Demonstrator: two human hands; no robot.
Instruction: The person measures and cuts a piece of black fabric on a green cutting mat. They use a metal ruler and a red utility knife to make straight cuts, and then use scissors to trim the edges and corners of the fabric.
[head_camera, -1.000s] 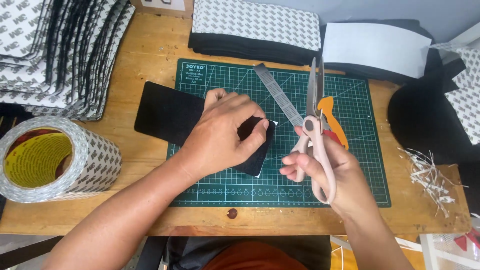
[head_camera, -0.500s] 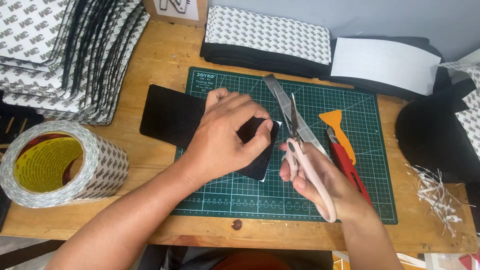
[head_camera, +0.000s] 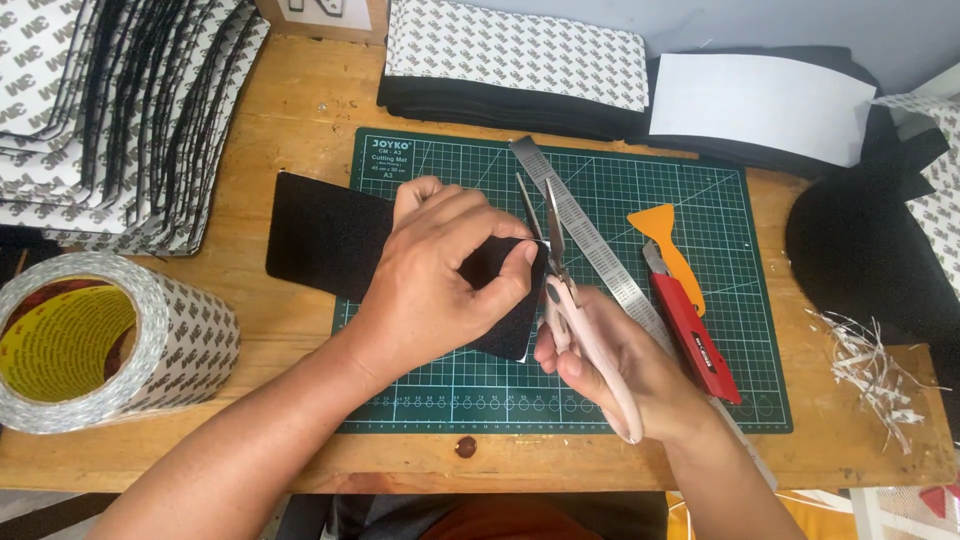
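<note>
A black rectangular foam sheet (head_camera: 320, 235) lies across the left edge of the green cutting mat (head_camera: 480, 400). My left hand (head_camera: 440, 275) presses on its right half and pinches its right edge between thumb and forefinger. My right hand (head_camera: 625, 375) holds pink-handled scissors (head_camera: 575, 310), blades parted and pointing away from me, their tips right at the sheet's right edge beside my left thumb.
A steel ruler (head_camera: 590, 240), an orange scraper (head_camera: 665, 245) and a red utility knife (head_camera: 695, 330) lie on the mat's right side. A big tape roll (head_camera: 100, 345) sits at left, stacked backed sheets (head_camera: 110, 110) behind it, more stacks (head_camera: 515, 60) at the back, paper trimmings (head_camera: 870, 360) at right.
My right hand brought the scissors leftward from the mat's right side to the sheet's edge. The knife and scraper it covered now show. My left hand shifted to pinch the edge.
</note>
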